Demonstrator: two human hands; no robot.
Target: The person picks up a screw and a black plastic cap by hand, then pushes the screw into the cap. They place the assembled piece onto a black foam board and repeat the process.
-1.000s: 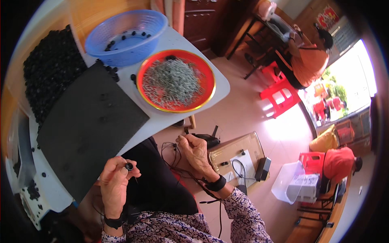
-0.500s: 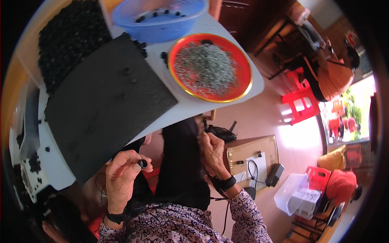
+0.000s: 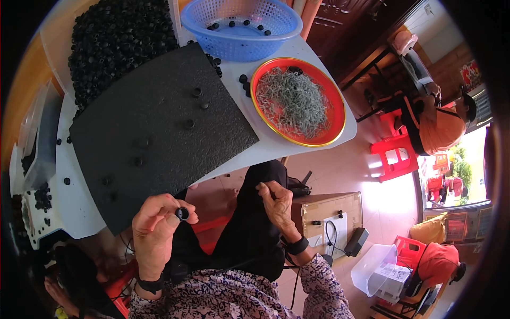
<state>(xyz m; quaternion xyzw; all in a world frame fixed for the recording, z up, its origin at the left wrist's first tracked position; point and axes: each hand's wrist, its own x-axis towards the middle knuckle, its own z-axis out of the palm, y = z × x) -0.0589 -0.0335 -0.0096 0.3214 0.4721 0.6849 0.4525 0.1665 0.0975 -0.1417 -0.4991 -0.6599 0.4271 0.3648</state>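
My left hand [image 3: 155,226] is closed, pinching a small black hollow cap [image 3: 182,213] between thumb and fingers, its round opening showing. It hovers just off the near edge of a black textured mat [image 3: 159,114]. My right hand [image 3: 278,208] hangs over my right knee with thumb and fingertips pressed together; whatever is in that pinch is too small to make out. On the mat lie several loose caps, one of them a black cap [image 3: 189,124] near its middle. Right of the mat, a red bowl [image 3: 336,126] with a gold rim holds a heap of thin silvery metal pieces.
A large pile of black caps [image 3: 122,48] fills a clear bin at the back left. Behind the bowl stands a blue basket [image 3: 239,47] with a few caps. A cardboard box [image 3: 350,199] sits on the floor at right. Two people work farther right; another is at lower left.
The view has shifted, so the table and its things sit farther right and lower. My left hand still pinches the cap; my right hand stays closed near my knee.
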